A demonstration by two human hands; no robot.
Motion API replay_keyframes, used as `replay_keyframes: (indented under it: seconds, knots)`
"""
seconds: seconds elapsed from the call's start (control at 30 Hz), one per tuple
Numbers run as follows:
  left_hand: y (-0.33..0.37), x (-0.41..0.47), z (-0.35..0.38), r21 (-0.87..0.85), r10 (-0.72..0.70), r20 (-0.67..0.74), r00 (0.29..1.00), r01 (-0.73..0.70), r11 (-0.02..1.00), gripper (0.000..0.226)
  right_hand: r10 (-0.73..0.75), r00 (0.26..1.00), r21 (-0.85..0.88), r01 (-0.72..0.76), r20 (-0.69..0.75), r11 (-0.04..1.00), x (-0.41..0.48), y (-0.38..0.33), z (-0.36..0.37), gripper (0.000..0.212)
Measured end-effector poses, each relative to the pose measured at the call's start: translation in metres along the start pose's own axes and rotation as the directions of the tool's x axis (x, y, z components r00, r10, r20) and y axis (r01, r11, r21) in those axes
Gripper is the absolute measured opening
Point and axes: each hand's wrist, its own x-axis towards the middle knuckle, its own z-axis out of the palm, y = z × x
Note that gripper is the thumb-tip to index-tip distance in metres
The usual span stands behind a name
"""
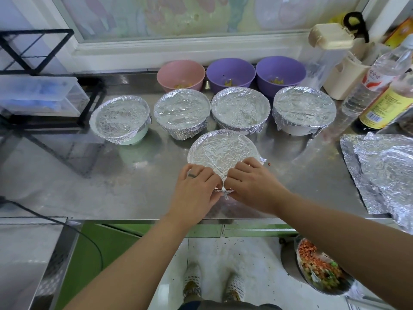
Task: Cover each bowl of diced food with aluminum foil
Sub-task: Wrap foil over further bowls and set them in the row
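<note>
A foil-covered bowl (pixel 221 151) stands near the front middle of the steel counter (pixel 138 186). My left hand (pixel 196 189) and my right hand (pixel 252 184) press and pinch the foil down over its near rim, fingers curled round the edge. Behind it, several foil-covered bowls (pixel 121 118) stand in a row. Against the back wall a pink bowl (pixel 181 73) and two purple bowls (pixel 230 73) stand uncovered with a little diced food inside.
Loose foil sheets (pixel 384 168) lie at the counter's right edge. Bottles (pixel 380 101) and a cream container (pixel 342 74) crowd the back right. A black wire rack with a clear box (pixel 42 95) stands at left. Below right, a large bowl of diced food (pixel 319 267) sits low.
</note>
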Motion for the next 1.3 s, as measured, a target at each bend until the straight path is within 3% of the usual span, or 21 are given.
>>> replay_keyframes:
  seconds: [0.27, 0.6, 0.7, 0.87, 1.03, 1.3]
  knots:
    - [0.006, -0.002, 0.007, 0.068, -0.047, -0.022, 0.999, 0.049, 0.996, 0.035, -0.080, 0.996, 0.016, 0.081, -0.042, 0.997, 0.006, 0.003, -0.004, 0.014]
    - [0.012, -0.019, 0.023, 0.086, -0.085, -0.131, 0.988, 0.097, 0.992, 0.026, 0.006, 1.000, 0.039, -0.006, 0.001, 0.999, 0.007, 0.000, -0.004, 0.019]
    - [0.015, -0.027, 0.029, 0.053, -0.094, -0.152, 0.984, 0.103, 0.993, 0.037, 0.036, 0.999, 0.049, -0.037, 0.004, 0.998, 0.007, -0.002, -0.003, 0.018]
    - [0.027, -0.024, 0.041, 0.080, -0.227, -0.103, 0.968, 0.236, 0.969, 0.057, 0.063, 0.997, 0.062, -0.065, 0.034, 0.996, 0.007, -0.003, -0.005, 0.016]
    - [0.030, -0.023, 0.045, 0.072, -0.261, -0.133, 0.956, 0.272, 0.959, 0.036, 0.077, 0.996, 0.074, -0.080, 0.054, 0.994, 0.008, -0.002, -0.006, 0.016]
    - [0.014, -0.019, 0.029, 0.030, -0.162, -0.161, 0.974, 0.169, 0.985, 0.027, 0.081, 0.995, 0.080, -0.086, 0.066, 0.993, 0.008, -0.002, -0.005, 0.018]
